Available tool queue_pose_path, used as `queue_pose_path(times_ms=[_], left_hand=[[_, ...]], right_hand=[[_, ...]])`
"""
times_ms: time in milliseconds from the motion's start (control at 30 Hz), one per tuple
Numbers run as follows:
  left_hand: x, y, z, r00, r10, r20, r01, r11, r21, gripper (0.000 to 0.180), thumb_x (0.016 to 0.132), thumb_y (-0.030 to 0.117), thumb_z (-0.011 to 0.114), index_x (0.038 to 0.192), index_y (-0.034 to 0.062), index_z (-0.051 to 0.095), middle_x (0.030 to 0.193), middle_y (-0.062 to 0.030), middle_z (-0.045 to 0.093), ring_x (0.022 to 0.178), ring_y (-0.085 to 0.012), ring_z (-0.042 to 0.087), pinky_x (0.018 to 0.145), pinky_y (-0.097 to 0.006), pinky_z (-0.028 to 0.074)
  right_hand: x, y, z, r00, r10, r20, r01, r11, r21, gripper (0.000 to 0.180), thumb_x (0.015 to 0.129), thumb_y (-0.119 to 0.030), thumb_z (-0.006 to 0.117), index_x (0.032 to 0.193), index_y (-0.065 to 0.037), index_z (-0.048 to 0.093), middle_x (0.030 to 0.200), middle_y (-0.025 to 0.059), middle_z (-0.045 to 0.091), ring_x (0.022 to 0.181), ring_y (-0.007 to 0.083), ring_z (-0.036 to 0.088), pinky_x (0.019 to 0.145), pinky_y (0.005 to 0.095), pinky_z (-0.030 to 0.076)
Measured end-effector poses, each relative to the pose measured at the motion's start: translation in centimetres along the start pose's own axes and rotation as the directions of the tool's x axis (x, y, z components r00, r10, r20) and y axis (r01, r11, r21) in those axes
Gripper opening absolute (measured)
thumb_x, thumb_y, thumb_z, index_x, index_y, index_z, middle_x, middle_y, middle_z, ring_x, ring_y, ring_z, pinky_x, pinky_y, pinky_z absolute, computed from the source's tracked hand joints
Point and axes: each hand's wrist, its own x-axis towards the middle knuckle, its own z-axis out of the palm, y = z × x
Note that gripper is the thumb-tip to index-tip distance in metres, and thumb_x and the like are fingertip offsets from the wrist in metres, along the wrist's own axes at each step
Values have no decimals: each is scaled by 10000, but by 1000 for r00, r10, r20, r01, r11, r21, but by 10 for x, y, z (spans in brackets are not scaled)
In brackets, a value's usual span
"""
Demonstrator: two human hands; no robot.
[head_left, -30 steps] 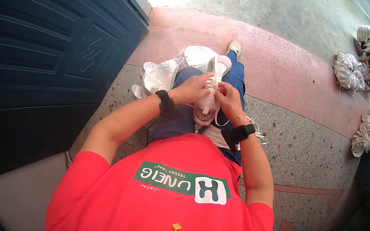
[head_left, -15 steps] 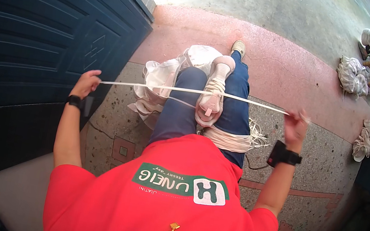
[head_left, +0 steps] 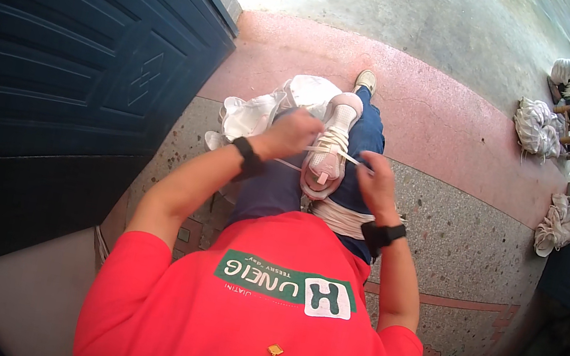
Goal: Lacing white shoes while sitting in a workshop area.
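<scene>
A pale pink and white sneaker [head_left: 320,180] rests across my thighs, toe pointing away from me. White shoelace [head_left: 336,141] crosses its upper in several rows. On the shoe's left side my left hand [head_left: 294,135] is closed on the lace close to the eyelets; its fingertips are partly blurred. My right hand [head_left: 377,187], closed, pinches the lace end that runs out to the shoe's right side. More white laces in a bundle [head_left: 344,220] are wrapped round my right thigh, partly behind my right wrist.
White shoes and cloth-like material [head_left: 246,116] lie beside my left leg. A dark blue panelled door [head_left: 76,65] stands close on the left. Piles of white shoes [head_left: 538,127] and a shoe bundle [head_left: 556,226] sit at the right.
Both hands have come inward from wide apart to beside the shoe. The lace, earlier stretched straight out to both sides, now shows only short lengths near the shoe.
</scene>
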Motion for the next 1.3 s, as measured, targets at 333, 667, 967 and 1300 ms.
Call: queue_pose_path(times_ms=[333, 667, 967, 1300], left_hand=[[16, 5, 37, 980, -3, 201, 1, 1000, 11, 350, 821, 43, 644, 1171, 30, 637, 893, -183, 661, 891, -357, 661, 763, -411, 533], [18, -2, 21, 897, -204, 393, 322, 909, -263, 336, 823, 84, 670, 1148, 14, 621, 836, -100, 622, 808, -245, 633, 749, -357, 502], [3, 4, 36, 984, -69, 164, 31, 974, 224, 225, 887, 230, 693, 879, 6, 698, 904, -141, 674, 905, -332, 607, 789, -394, 502], [9, -1, 33, 866, -495, 69, 500, 862, -81, 295, 915, 258, 630, 897, -24, 717, 805, -217, 705, 787, -355, 700, 737, -442, 538]], right_hand=[[21, -23, 19, 954, 19, 298, -19, 1000, -3, 193, 919, -167, 609, 1049, -35, 662, 938, 208, 688, 903, 416, 648, 786, 496, 507], [56, -30, 24, 876, 272, 399, -296, 955, -1, 366, 852, -277, 655, 1093, -3, 631, 978, 274, 701, 945, 434, 679, 828, 466, 523], [63, -21, 29, 867, 285, 409, -341, 937, 70, 359, 802, -198, 679, 1079, 23, 620, 866, 180, 679, 809, 271, 665, 753, 367, 526], [63, 1, -27, 725, 573, 383, -662, 732, 159, 334, 803, -221, 735, 1048, -2, 678, 858, 70, 682, 764, 163, 622, 671, 328, 503]])
